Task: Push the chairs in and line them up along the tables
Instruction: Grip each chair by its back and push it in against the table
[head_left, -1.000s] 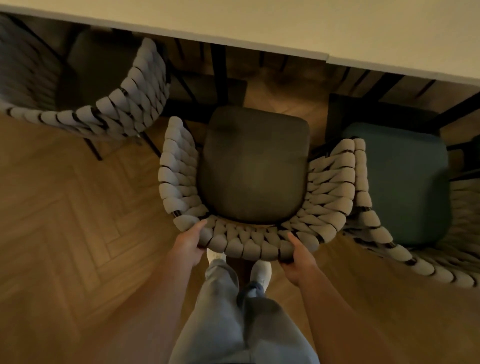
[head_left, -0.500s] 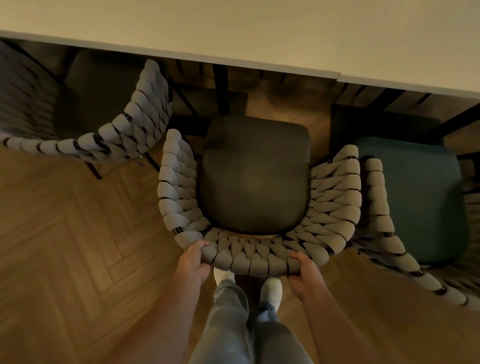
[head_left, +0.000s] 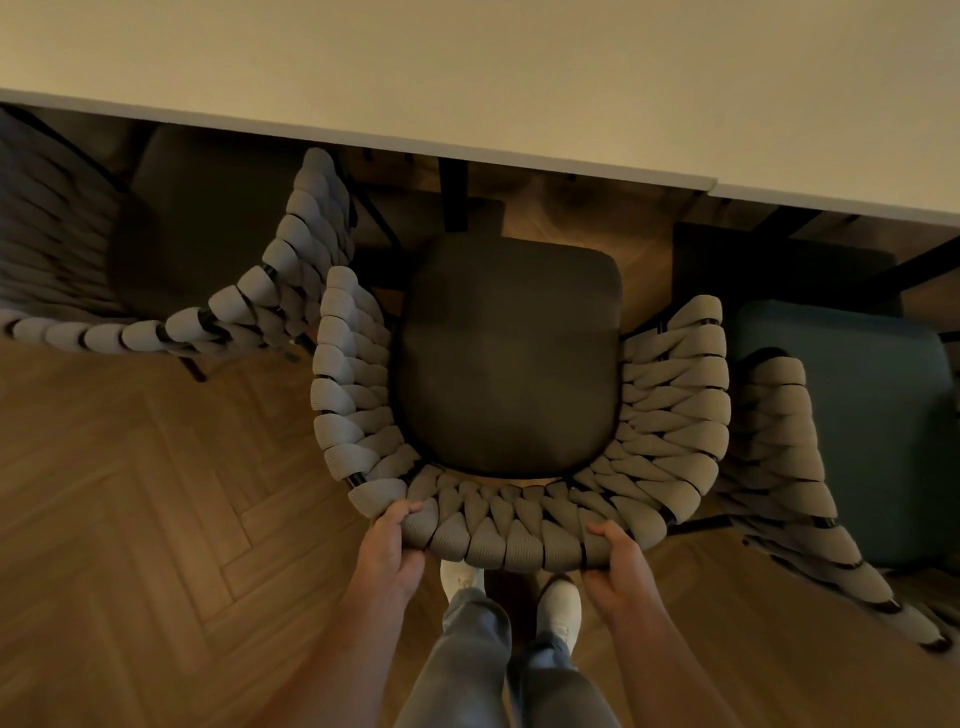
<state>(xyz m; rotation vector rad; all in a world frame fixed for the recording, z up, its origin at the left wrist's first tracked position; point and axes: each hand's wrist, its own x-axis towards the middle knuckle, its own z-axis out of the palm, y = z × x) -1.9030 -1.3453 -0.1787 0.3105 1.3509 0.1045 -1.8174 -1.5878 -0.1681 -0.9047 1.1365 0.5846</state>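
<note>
A woven-rope chair with a dark seat cushion (head_left: 506, 358) stands directly below me, its front facing the pale table (head_left: 467, 78). My left hand (head_left: 389, 551) grips the left part of the chair's curved backrest, fingers curled over the rim. My right hand (head_left: 618, 564) grips the right part of the same backrest. The seat's front edge sits a little short of the table's edge. To the left stands a second woven chair (head_left: 234, 312), partly under the table. On the right a third woven chair with a teal cushion (head_left: 852, 426) stands angled.
Black table legs (head_left: 453, 195) stand under the table ahead of the middle chair. A seam (head_left: 712, 187) shows where two tabletops meet. Herringbone wood floor (head_left: 156, 519) spreads to the left. My legs and white shoes (head_left: 558, 605) are right behind the chair.
The middle chair has slid forward toward the table with both hands on its backrest, and I have stepped closer; its sides now lie nearer the neighbouring chairs.
</note>
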